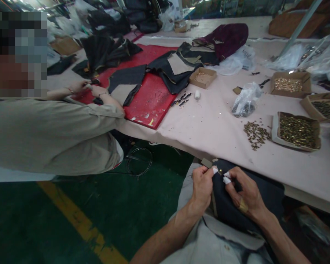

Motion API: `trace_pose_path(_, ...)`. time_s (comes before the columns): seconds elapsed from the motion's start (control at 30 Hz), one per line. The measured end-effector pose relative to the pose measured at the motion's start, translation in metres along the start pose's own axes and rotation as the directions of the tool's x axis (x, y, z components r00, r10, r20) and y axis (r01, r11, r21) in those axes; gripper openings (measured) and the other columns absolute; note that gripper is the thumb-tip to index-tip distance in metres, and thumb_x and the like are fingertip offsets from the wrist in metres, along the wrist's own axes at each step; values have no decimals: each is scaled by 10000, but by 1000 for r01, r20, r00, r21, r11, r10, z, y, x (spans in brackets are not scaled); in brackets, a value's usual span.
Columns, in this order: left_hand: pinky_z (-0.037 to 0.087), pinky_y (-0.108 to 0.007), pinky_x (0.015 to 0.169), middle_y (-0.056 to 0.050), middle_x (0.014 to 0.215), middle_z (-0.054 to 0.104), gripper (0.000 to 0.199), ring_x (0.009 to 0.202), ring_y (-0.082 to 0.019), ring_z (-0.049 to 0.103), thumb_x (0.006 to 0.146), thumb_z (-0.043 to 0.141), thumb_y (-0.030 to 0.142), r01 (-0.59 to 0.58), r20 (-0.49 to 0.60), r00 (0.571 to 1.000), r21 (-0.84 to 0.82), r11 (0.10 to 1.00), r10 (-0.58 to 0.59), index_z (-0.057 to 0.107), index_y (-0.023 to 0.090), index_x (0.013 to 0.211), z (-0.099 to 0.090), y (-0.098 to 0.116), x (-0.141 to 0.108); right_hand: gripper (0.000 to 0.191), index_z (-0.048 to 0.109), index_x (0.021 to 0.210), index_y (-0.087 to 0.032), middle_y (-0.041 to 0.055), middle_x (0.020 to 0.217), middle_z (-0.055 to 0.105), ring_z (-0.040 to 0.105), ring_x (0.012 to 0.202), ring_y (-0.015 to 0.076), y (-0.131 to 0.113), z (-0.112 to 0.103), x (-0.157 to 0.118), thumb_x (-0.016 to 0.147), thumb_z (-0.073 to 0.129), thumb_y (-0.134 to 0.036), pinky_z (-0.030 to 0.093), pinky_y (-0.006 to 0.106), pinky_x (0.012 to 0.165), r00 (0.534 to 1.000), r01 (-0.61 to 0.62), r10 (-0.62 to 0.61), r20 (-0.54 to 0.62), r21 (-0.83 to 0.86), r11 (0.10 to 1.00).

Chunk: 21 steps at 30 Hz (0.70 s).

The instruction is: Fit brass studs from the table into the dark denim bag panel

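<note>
A dark navy piece of material (224, 201) with a pale edge lies across my lap, against the table's front edge. My left hand (202, 185) is closed on its upper left edge, the white-taped thumb on top, close to a small grey-beige tab (206, 162). A tiny brass-coloured metal fitting (220, 171) sits near the top of the piece, between my two hands. Just right of that fitting, my right hand (244, 192) has its white-taped thumb and forefinger drawn together low over the material. Whatever those fingertips hold is too small to make out.
Loose brass fittings (255, 135) lie on the table beside a full cardboard tray (275, 137). Behind them is a clear plastic bag (246, 101). A co-worker's sleeve (99, 110) reaches over a red board (151, 99) bearing dark pieces (126, 79). A white spool (197, 95) stands nearby.
</note>
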<state>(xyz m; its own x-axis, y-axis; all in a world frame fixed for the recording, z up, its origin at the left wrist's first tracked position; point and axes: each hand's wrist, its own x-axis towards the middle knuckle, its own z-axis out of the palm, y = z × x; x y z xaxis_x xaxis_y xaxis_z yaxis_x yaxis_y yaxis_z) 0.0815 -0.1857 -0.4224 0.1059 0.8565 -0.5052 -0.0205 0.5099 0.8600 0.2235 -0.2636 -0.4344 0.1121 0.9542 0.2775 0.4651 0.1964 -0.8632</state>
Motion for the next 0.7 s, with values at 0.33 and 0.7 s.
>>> trace_pose_path(0.33,310,-270,578,2,649,492,388,631,-121,373,821,736,494,-39,96,995,39,998,35,617,168,648,-1,-1,-2,90,558,1077,-236,31,927,547,532,751,194,-3,1,7,1036,535,-159,428,334,666,1000,17,-16,23,-52,998)
trace_pose_path(0.7,254,-278,594,14,666,500,343,644,-112,375,859,734,446,-96,158,984,96,991,80,660,147,708,-8,3,-4,99,625,1007,-224,29,918,610,585,799,197,-11,1,14,1033,545,-171,437,325,720,1000,-2,2,-12,65,998)
